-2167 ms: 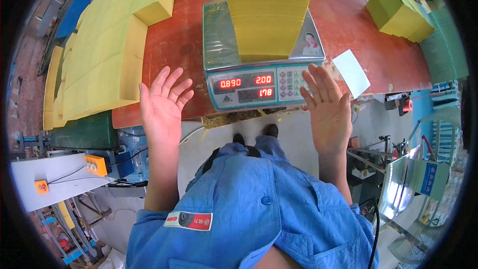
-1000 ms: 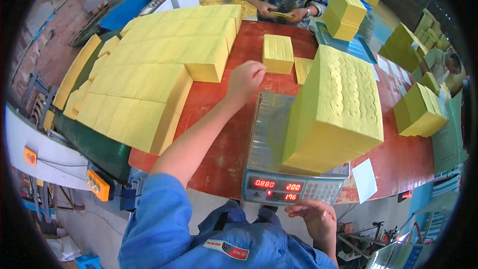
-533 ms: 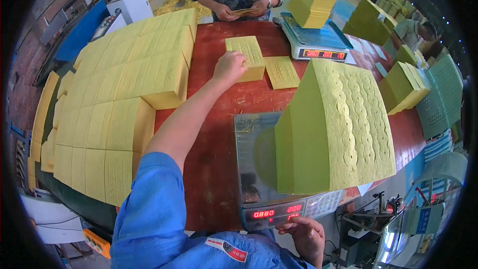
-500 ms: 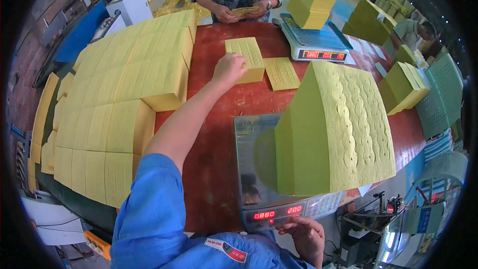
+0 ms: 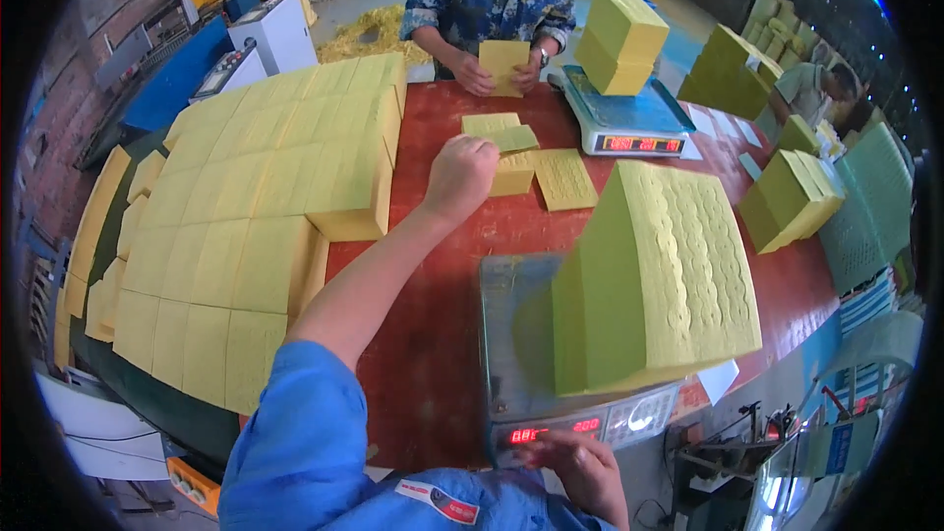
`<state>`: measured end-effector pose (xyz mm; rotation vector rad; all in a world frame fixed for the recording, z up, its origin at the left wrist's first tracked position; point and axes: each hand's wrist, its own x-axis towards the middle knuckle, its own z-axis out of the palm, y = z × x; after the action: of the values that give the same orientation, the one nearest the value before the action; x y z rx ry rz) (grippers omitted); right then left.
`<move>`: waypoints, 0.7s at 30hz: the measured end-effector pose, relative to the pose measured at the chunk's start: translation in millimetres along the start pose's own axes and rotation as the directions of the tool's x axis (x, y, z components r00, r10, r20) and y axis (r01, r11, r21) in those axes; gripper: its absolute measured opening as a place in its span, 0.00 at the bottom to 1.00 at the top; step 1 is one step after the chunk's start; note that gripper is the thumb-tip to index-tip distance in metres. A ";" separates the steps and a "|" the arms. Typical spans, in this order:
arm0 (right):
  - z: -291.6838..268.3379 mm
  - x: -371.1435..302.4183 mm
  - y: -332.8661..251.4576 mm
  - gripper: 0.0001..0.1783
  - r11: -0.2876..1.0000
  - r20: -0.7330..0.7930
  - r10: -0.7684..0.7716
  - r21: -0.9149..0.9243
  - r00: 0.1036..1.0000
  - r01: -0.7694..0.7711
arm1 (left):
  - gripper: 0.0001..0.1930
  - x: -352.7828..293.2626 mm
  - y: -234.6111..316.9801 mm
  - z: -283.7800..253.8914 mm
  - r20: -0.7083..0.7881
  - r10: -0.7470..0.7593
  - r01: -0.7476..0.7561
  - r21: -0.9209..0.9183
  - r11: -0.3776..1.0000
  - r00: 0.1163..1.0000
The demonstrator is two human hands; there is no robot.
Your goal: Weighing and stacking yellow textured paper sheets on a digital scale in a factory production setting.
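My left hand (image 5: 462,175) reaches forward over the red table and pinches a thin piece of yellow embossed paper (image 5: 516,141), tilted up off a low paper stack (image 5: 512,183). A loose yellow sheet (image 5: 564,180) lies just right of that stack. Close to me, a tall block of yellow paper (image 5: 678,280) stands on a digital scale (image 5: 500,374) with a lit red display. Low in front of that display is my right hand (image 5: 580,472), its fingers loosely bent and apart, with nothing visible in them. Its fingertips cover part of the display.
Rows of yellow paper stacks (image 5: 246,172) fill the table's left side. Across the table (image 5: 433,334), a co-worker's hands (image 5: 477,77) hold a yellow sheet upright. A second scale (image 5: 629,118) at the far right carries another stack (image 5: 624,39). More stacks (image 5: 792,199) stand at the right edge.
My left hand has lifted a thin piece of paper off the low stack. My right hand has shifted left across the display. The co-worker's paper is now upright. The whole view has tilted up slightly.
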<state>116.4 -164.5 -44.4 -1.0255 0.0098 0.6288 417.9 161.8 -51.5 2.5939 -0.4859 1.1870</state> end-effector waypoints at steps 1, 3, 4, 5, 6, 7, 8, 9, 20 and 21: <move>8.7 7.3 -0.8 0.40 0.999 0.040 0.048 0.007 0.998 -0.049 | 0.04 -4.1 20.1 -30.9 -0.083 0.022 -0.024 -0.015 1.000 0.996; 18.9 12.6 2.5 0.44 0.997 0.048 0.076 0.026 0.996 -0.078 | 0.06 -27.7 72.3 -86.4 -0.088 0.071 -0.074 -0.032 0.997 0.994; 18.8 21.4 3.4 0.46 0.985 0.129 0.078 0.142 0.989 -0.096 | 0.09 -45.8 94.8 -109.3 -0.014 0.105 -0.105 -0.019 0.994 0.994; 18.5 29.3 3.9 0.47 0.960 0.202 0.062 0.256 0.978 -0.113 | 0.11 -67.7 120.9 -133.0 0.000 0.105 -0.104 -0.098 0.990 0.995; 19.5 35.4 2.5 0.47 0.959 0.190 0.035 0.269 0.981 -0.087 | 0.12 -96.1 138.7 -152.8 0.007 0.144 -0.141 -0.162 0.977 0.990; 20.9 37.4 0.3 0.47 0.939 0.279 0.060 0.309 0.958 -0.149 | 0.10 -126.2 154.3 -172.5 0.091 0.209 -0.192 -0.167 0.967 0.974; 24.5 39.1 -0.7 0.48 0.913 0.380 0.088 0.339 0.921 -0.227 | 0.08 -153.2 167.1 -193.2 0.165 0.307 -0.278 -0.175 0.944 0.937; 32.9 35.5 -4.5 0.39 0.853 0.300 0.112 0.460 0.947 -0.246 | 0.06 -170.1 183.4 -209.4 0.229 0.350 -0.312 -0.188 0.931 0.908; 53.6 -7.3 -74.3 0.18 0.936 0.303 0.060 -0.348 0.951 0.052 | 0.22 -172.9 229.3 -265.0 0.590 -0.577 0.719 -0.695 -0.007 0.565; 58.0 -5.5 -87.2 0.18 0.938 0.320 0.059 -0.342 0.945 0.057 | 0.19 -164.3 224.6 -267.5 0.683 -0.523 0.761 -0.641 -0.094 0.511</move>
<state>138.6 -152.3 57.4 -1.2500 -0.4064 0.8146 45.3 83.9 12.4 1.4063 0.1694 0.0493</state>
